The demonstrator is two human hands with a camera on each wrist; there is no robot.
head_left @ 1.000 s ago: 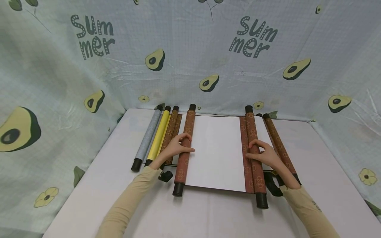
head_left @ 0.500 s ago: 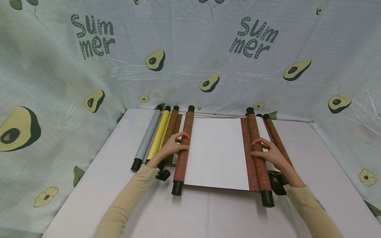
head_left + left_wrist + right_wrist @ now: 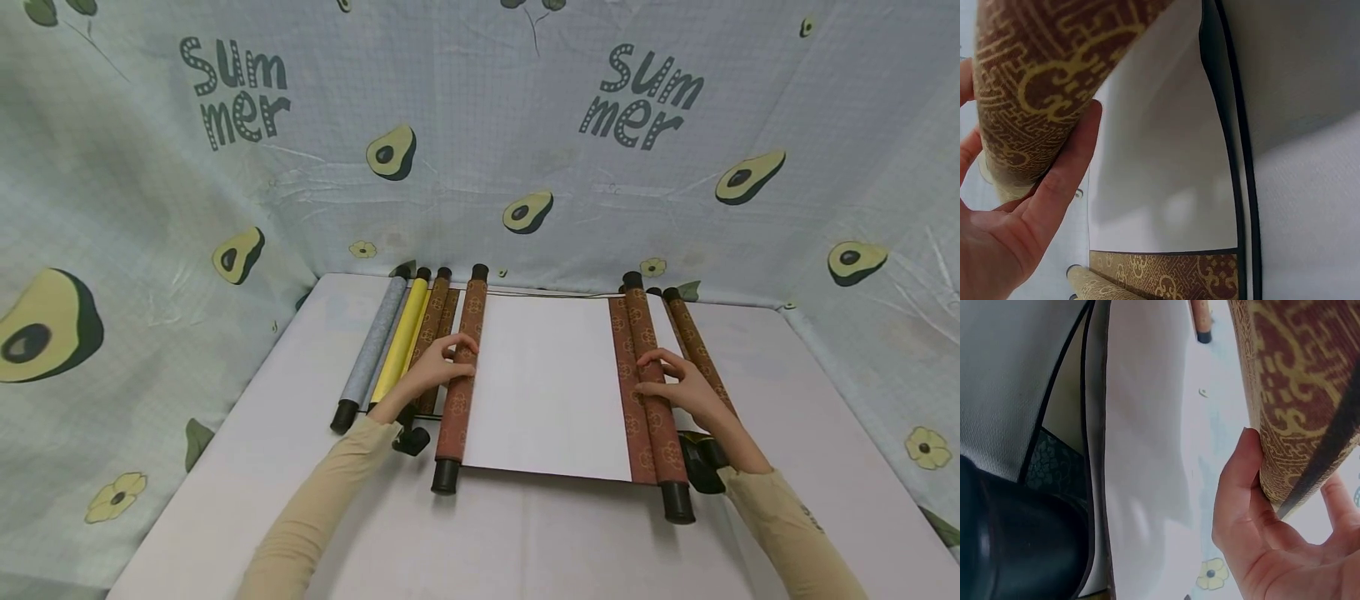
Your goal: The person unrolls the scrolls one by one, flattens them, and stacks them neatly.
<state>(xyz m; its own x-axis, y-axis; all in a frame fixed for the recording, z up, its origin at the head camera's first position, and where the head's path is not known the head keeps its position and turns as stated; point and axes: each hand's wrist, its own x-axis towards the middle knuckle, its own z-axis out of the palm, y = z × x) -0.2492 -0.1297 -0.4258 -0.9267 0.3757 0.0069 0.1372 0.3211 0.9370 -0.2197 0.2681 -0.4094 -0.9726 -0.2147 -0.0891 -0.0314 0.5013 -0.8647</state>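
Note:
A hanging scroll with reddish-brown, gold-patterned ends lies partly unrolled, its blank white paper [image 3: 551,383] spread between two rollers. My left hand [image 3: 442,364] grips the left roller [image 3: 455,417], with the thumb on its inner side and the fingers over the top. Around the right roller [image 3: 660,433] curls my right hand [image 3: 688,390], near its middle. Both rollers have black end caps. In the left wrist view the thumb lies along the patterned roll [image 3: 1054,81]. The right wrist view shows thumb and fingers on either side of the other roll [image 3: 1304,381].
Beneath are other opened scrolls. On the left lie a grey roll [image 3: 375,342], a yellow roll [image 3: 401,342] and a brown roll [image 3: 432,321]; another brown roll [image 3: 697,346] lies right. Black objects [image 3: 410,441] sit near both wrists. Avocado-print cloth [image 3: 465,167] hangs behind the white table [image 3: 225,500].
The rollers have moved slightly apart: the left hand shifted a little left with its roller, the right hand further right with its own. In the last half second they moved very little.

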